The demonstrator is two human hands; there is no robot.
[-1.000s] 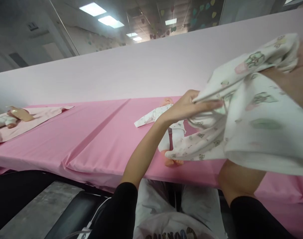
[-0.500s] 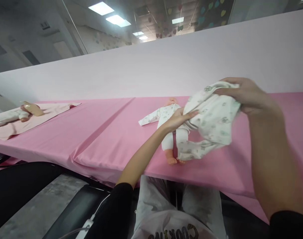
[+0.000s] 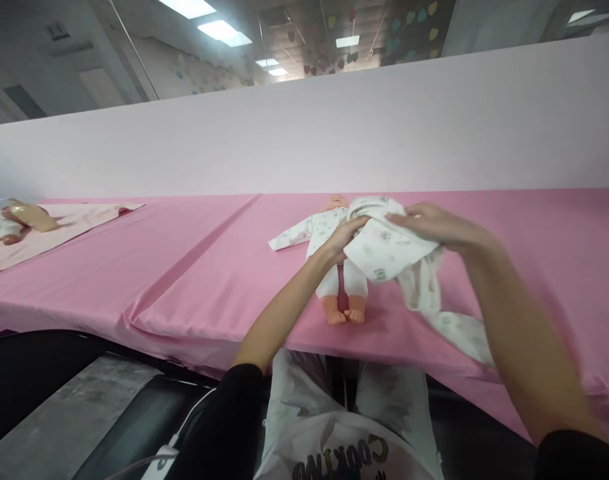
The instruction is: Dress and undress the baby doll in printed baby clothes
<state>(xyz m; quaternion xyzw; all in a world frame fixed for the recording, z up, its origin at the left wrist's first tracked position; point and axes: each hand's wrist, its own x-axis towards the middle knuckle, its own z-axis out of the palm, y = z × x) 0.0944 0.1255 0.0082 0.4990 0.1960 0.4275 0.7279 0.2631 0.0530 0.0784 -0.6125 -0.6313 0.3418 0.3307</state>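
Observation:
A white baby garment (image 3: 384,248) with small prints is bunched between my two hands, above the pink-covered table. My left hand (image 3: 348,237) grips its left side, over the doll's torso. My right hand (image 3: 429,223) pinches its upper right part, and one long tube of the cloth hangs toward the lower right. Beneath and to the left lies a baby doll (image 3: 328,230) on its back, feet toward me. The doll wears a printed top with one sleeve stretched out to the left; its legs are white and its feet bare. The garment and my left hand hide part of its body.
Pink cloth (image 3: 199,267) covers the long table against a white wall panel (image 3: 284,147). At the far left, another doll (image 3: 4,230) and a tan object (image 3: 33,217) lie on a pale pink blanket (image 3: 79,230). Dark chairs (image 3: 124,423) stand in front.
The garment has come down and left, from raised and spread at my right to bunched beside the doll. My right hand has drawn in toward my left. The doll's feet are now uncovered.

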